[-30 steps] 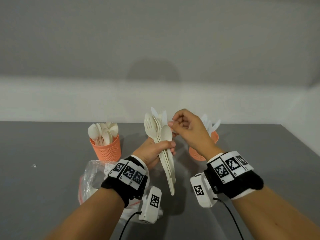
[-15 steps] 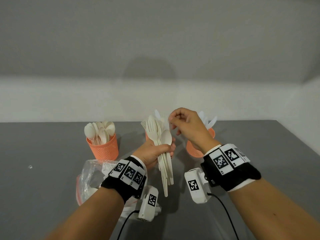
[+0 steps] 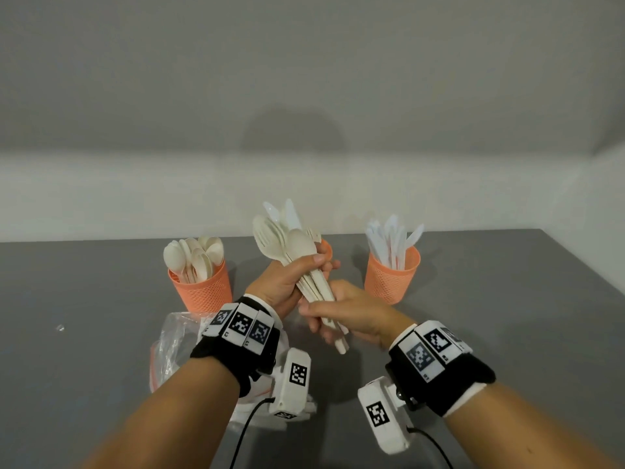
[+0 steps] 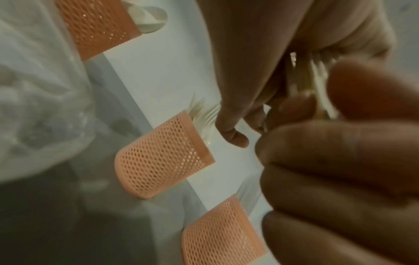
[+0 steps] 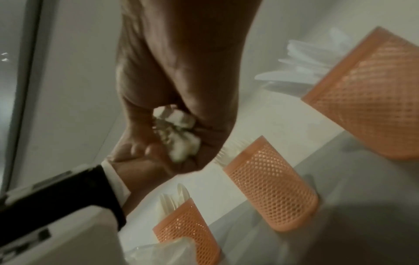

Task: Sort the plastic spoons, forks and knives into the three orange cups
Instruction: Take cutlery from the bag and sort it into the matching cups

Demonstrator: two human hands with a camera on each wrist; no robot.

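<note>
My left hand [image 3: 287, 282] grips a bundle of cream plastic cutlery [image 3: 297, 245] upright above the grey table [image 3: 84, 299]; spoon bowls, fork tines and knife tips fan out at its top. Below it, my right hand [image 3: 348, 316] curls round the bundle's lower handles, whose ends [image 5: 179, 132] show inside the fist in the right wrist view. Three orange mesh cups stand at the back. The left cup [image 3: 206, 292] holds spoons, the right cup [image 3: 392, 282] holds white knives. The middle cup [image 3: 326, 248] is mostly hidden behind the bundle; the left wrist view shows this middle cup [image 4: 163, 156] with forks in it.
A crumpled clear plastic bag [image 3: 172, 343] lies on the table under my left wrist, in front of the spoon cup. A small scrap [image 3: 60, 328] sits at the left. A pale wall [image 3: 304, 191] rises right behind the cups.
My right hand has dropped from the top of the bundle to its lower handles and now grips them. The left hand has kept its grip and tilted the bundle's top leftward.
</note>
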